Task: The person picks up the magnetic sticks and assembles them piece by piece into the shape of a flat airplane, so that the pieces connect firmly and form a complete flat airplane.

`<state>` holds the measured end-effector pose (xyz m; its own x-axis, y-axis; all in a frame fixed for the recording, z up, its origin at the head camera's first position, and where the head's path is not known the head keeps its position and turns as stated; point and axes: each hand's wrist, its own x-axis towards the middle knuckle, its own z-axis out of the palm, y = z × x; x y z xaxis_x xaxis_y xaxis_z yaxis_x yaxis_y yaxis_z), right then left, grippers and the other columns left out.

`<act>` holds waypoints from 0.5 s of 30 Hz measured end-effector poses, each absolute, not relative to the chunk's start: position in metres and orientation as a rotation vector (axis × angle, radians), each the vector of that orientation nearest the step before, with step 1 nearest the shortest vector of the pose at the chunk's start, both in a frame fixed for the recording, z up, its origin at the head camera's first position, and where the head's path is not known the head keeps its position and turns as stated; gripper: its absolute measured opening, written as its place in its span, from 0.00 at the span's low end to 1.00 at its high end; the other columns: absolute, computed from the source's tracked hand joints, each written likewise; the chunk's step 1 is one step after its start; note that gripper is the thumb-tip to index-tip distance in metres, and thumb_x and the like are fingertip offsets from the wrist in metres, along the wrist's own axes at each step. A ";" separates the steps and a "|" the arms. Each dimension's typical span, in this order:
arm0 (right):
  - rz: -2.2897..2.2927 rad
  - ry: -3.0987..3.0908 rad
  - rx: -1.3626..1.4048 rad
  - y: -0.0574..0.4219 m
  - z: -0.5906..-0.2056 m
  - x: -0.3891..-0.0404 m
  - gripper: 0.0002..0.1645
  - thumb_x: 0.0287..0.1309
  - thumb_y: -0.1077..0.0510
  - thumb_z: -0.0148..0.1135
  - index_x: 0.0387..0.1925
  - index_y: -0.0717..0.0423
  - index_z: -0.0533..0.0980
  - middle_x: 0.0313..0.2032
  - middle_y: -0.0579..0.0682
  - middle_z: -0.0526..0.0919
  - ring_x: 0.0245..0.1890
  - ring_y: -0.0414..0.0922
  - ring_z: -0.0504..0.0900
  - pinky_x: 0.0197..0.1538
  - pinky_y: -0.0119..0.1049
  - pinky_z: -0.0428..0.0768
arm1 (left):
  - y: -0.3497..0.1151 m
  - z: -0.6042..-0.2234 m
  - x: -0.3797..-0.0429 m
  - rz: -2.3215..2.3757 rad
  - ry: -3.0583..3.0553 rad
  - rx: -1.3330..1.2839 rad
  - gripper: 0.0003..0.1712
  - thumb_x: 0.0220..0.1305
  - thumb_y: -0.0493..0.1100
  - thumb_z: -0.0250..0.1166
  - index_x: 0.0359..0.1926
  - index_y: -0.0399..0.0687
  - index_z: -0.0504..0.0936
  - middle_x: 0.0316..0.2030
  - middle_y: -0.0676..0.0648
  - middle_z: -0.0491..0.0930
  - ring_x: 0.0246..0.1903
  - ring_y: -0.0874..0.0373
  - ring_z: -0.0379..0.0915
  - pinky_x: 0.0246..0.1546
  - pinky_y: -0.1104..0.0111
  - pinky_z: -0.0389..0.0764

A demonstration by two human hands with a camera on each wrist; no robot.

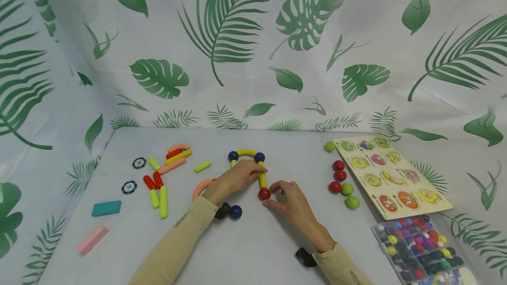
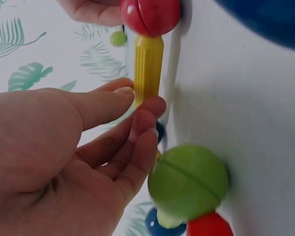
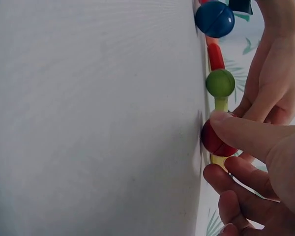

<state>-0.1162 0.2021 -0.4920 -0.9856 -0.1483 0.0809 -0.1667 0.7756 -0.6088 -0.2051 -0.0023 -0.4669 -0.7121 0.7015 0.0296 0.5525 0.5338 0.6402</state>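
My left hand (image 1: 240,179) pinches a straight yellow stick (image 1: 262,180) between thumb and fingers. A red ball (image 1: 264,194) sits at that stick's near end, and my right hand (image 1: 295,208) holds it loosely between thumb and fingers. At the far side, a curved yellow stick (image 1: 247,152) joins two blue balls (image 1: 259,157). A yellow-green stick (image 1: 233,162) runs from the left blue ball toward my left hand. In the left wrist view, a green ball (image 2: 188,182) with a red stick (image 2: 210,226) lies below the fingers; the left hand hides that ball in the head view.
Left lie loose coloured sticks (image 1: 163,201), two round tokens (image 1: 129,187), a teal block (image 1: 106,208) and a pink block (image 1: 93,240). A blue ball (image 1: 235,212) is near the left wrist. Right are red and green balls (image 1: 352,202), a fruit board (image 1: 390,175) and a bead box (image 1: 420,249).
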 end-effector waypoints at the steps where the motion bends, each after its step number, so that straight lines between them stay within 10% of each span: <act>1: 1.009 -2.934 0.267 0.202 -0.492 -0.116 0.22 0.46 0.52 0.82 0.43 0.52 0.83 0.38 0.44 0.86 0.40 0.43 0.75 0.44 0.36 0.75 | -0.005 -0.467 -0.205 0.959 2.544 1.043 0.17 0.74 0.35 0.58 0.61 0.40 0.82 0.57 0.41 0.83 0.58 0.48 0.78 0.64 0.57 0.74; 15: 1.021 -3.017 0.208 0.201 -0.490 -0.117 0.22 0.48 0.51 0.81 0.45 0.50 0.83 0.39 0.43 0.84 0.41 0.43 0.75 0.45 0.37 0.75 | -0.118 -0.466 -0.207 1.010 2.865 0.440 0.20 0.70 0.42 0.66 0.58 0.38 0.82 0.45 0.42 0.82 0.45 0.49 0.75 0.48 0.56 0.80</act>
<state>-0.1171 0.2006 -0.4904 -0.9903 -0.1390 -0.0060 -0.1068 0.7869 -0.6078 -0.2069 -0.1178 -0.4663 -0.9563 0.2911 0.0267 0.2435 0.7426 0.6239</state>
